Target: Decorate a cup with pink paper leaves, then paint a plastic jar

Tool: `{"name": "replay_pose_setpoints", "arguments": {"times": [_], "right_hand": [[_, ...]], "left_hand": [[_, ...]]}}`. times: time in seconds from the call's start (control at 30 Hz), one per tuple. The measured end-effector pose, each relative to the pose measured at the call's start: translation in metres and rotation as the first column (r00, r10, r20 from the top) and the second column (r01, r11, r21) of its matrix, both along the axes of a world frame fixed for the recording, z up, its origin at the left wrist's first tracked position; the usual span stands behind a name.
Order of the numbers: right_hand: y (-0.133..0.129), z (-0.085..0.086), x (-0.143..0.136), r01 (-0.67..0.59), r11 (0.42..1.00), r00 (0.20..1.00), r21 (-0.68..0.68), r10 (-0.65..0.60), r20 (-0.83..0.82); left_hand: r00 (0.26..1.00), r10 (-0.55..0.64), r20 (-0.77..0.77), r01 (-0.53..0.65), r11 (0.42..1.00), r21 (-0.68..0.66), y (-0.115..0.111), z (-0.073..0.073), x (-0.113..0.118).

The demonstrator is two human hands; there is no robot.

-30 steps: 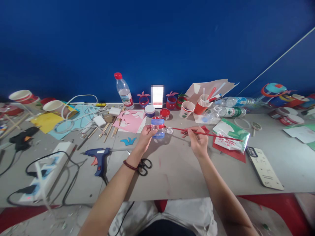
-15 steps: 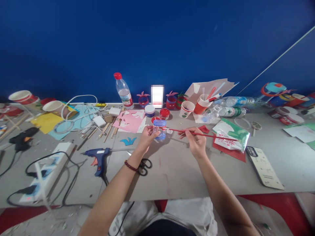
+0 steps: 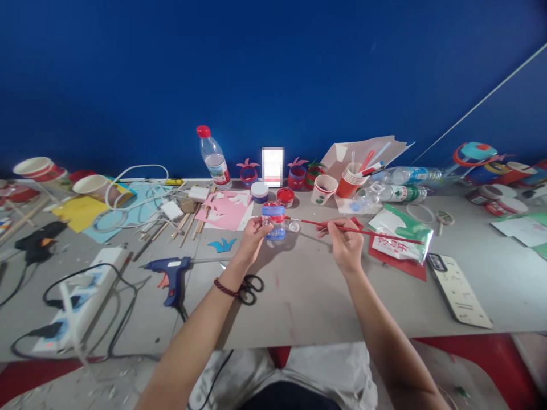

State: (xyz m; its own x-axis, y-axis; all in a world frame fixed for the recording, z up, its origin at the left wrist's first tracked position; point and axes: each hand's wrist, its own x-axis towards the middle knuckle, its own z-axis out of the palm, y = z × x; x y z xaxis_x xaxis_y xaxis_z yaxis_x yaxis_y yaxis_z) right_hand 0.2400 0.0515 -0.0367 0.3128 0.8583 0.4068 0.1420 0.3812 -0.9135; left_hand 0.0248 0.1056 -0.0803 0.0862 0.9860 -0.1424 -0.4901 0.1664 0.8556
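Observation:
My left hand (image 3: 253, 240) is closed around the left side of a small clear plastic cup (image 3: 277, 228), held upright above the table. The cup has blue bands at its top and bottom and some red between them. In my right hand (image 3: 345, 245) is a long red paintbrush (image 3: 363, 230), pinched by the handle, its bristle end pointing left just beside the cup's right side. Behind the cup stands an open pot of red paint (image 3: 285, 196). A small white cap (image 3: 294, 226) lies just right of the cup.
A blue glue gun (image 3: 171, 276), black-handled scissors (image 3: 251, 289) and a blue paper cutout (image 3: 222, 245) lie to the left. On the right are a phone (image 3: 461, 296) and a plastic packet (image 3: 401, 233). A red-capped bottle (image 3: 213, 159) and paper cups (image 3: 323, 189) stand behind.
My right hand has drawn the paintbrush to the right, and its tip has come away from the front of the cup. The cup has shifted slightly left and up with my left hand.

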Motion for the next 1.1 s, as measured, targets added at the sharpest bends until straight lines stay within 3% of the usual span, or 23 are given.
{"name": "replay_pose_setpoints", "arguments": {"times": [0.23, 0.4, 0.6, 1.1], "right_hand": [[-0.004, -0.01, -0.003, 0.029, 0.999, 0.989, 0.04, -0.035, 0.144], [-0.008, -0.012, -0.009, 0.034, 0.996, 0.971, 0.079, -0.052, 0.234], [-0.011, -0.013, -0.012, 0.0, 0.998, 0.972, 0.062, -0.015, 0.236], [-0.01, -0.01, -0.016, -0.048, 0.998, 0.98, 0.037, 0.04, 0.194]], "left_hand": [[0.995, 0.06, -0.083, -0.059, 0.998, 0.015, -0.003, 0.003, 0.002], [0.964, 0.166, -0.209, -0.16, 0.986, 0.046, -0.004, 0.002, 0.005], [0.935, 0.243, -0.259, -0.232, 0.97, 0.071, -0.006, 0.003, 0.009], [0.967, 0.149, -0.205, -0.146, 0.989, 0.031, -0.004, -0.005, 0.005]]}}
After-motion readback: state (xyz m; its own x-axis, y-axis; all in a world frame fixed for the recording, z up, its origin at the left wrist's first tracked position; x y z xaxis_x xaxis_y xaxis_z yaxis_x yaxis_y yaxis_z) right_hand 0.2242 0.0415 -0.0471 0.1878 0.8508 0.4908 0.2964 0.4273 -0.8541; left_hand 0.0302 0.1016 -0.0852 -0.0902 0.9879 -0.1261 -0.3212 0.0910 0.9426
